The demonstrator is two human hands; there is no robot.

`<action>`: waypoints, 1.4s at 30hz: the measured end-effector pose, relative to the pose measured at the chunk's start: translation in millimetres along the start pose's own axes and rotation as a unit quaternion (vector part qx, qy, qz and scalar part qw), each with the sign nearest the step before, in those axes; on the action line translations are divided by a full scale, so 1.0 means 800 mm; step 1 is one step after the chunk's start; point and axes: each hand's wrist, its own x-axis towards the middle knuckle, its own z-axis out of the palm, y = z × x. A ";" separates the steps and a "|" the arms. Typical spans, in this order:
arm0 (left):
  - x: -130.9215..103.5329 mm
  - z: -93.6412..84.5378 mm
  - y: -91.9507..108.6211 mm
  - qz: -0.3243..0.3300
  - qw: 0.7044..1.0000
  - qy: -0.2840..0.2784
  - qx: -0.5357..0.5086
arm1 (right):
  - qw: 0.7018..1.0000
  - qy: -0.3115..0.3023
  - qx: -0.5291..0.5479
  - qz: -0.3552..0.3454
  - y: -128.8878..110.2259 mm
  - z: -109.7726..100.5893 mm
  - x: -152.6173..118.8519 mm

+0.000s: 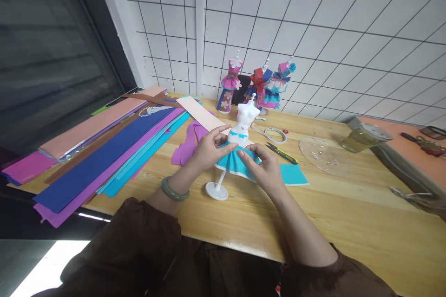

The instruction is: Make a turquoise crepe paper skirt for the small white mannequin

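Observation:
A small white dress-form mannequin (246, 113) stands tilted in view on a round white base (216, 190), with torn turquoise bits stuck at its hips. Around its lower body lies a gathered turquoise skirt (233, 161), apparently of crepe paper, with a pale lower edge. My left hand (212, 149) pinches the skirt's upper edge at the left front, thumb pointing inward. Opposite it, my right hand (267, 170) grips the same edge at the right front between thumb and fingers. The skirt's back is hidden. A flat turquoise piece (294, 175) rests beside my right hand.
Long coloured paper strips (104, 153) are stacked at left. Purple pieces (190, 144) lie behind my left hand. Beyond are a tape roll (275, 135), a yellow-black cutter (284, 153), a bead-strewn clear sheet (324, 157), a glass jar (365, 137) and several dressed mannequins (232, 79).

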 end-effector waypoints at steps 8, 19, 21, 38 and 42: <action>-0.002 0.000 -0.003 0.018 0.999 -0.001 0.030 | 1.000 0.008 0.009 0.017 0.002 0.003 0.000; 0.001 -0.001 0.003 -0.023 0.998 -0.026 -0.047 | 0.999 0.007 0.023 0.025 0.002 0.003 0.000; 0.001 -0.002 0.004 -0.031 0.997 -0.026 -0.058 | 0.999 0.001 0.031 0.031 0.002 0.003 0.000; 0.001 -0.001 0.003 0.018 1.000 -0.022 0.003 | 0.999 0.003 0.002 -0.052 -0.008 -0.002 -0.003; 0.000 0.000 0.003 0.028 0.999 -0.021 0.009 | 0.996 0.001 -0.005 -0.091 -0.009 -0.003 -0.004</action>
